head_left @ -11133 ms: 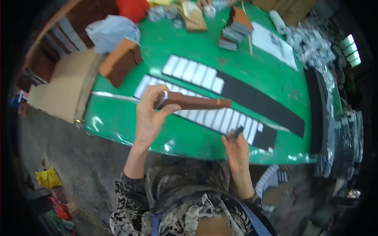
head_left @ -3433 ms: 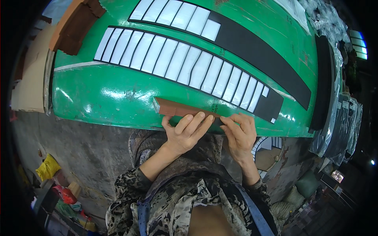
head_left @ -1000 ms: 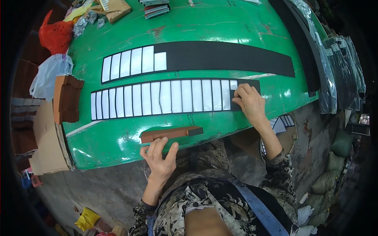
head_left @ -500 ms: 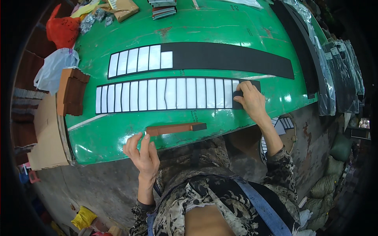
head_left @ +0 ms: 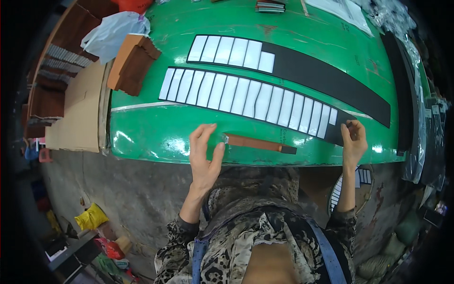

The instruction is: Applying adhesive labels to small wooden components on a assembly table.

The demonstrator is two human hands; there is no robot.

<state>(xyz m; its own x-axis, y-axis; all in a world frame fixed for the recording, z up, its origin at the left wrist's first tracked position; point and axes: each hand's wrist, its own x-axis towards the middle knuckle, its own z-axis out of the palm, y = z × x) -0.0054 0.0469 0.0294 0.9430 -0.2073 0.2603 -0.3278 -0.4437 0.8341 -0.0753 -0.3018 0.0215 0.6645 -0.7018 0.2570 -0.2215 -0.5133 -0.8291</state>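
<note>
On the green table lies a near long black strip (head_left: 339, 135), covered with a row of white rectangular patches (head_left: 246, 97) and bare only at its right end. My right hand (head_left: 354, 144) is at that bare end, thumb and fingers pinched on a small black piece (head_left: 349, 124), mostly hidden by the fingertips. A short white patch (head_left: 333, 117) shows beside the last tall one. My left hand (head_left: 204, 156) hovers at the table's front edge with fingers apart, holding nothing. Just right of it is a narrow brown stack (head_left: 255, 142) with a dark right end.
Behind lies another black strip (head_left: 326, 78), with white patches on its left part. Brown folded pieces (head_left: 134, 64) and a white plastic bag (head_left: 116, 35) sit at the left beside cardboard (head_left: 78, 106). Long black strips (head_left: 404, 94) line the right edge. A round container (head_left: 364, 189) stands below the table.
The whole view has turned and shifted. My right hand has drawn off the last white patches toward the strip's right end, uncovering the short patch. My left hand stays open near the brown stack.
</note>
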